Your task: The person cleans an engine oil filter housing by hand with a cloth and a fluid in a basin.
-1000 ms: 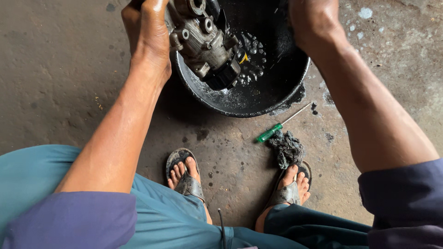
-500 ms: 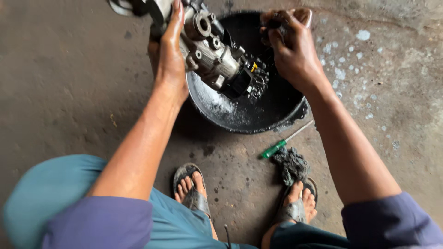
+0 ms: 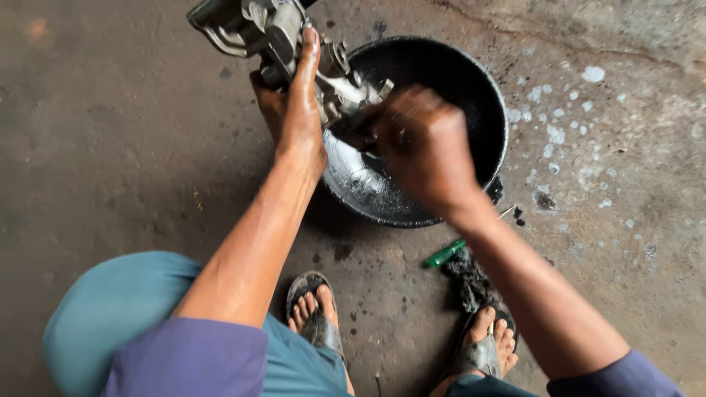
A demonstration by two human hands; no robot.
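My left hand [image 3: 294, 110] grips a greasy grey metal engine part [image 3: 279, 44] and holds it tilted over the left rim of a black round basin [image 3: 485, 110] on the concrete floor. My right hand [image 3: 423, 147] is closed and blurred, pressed against the lower end of the part above the basin. What it holds is hidden by the fingers. The basin's inside looks wet and dark.
A green-handled screwdriver [image 3: 445, 254] lies on the floor just below the basin, beside a dark oily rag [image 3: 471, 283]. My sandalled feet [image 3: 316, 316] and the other foot [image 3: 485, 349] rest near them. White spots mark the concrete at the right.
My right hand has come from the basin's far rim down onto the engine part. The left hand still grips the part, which now sits higher and further left in view.
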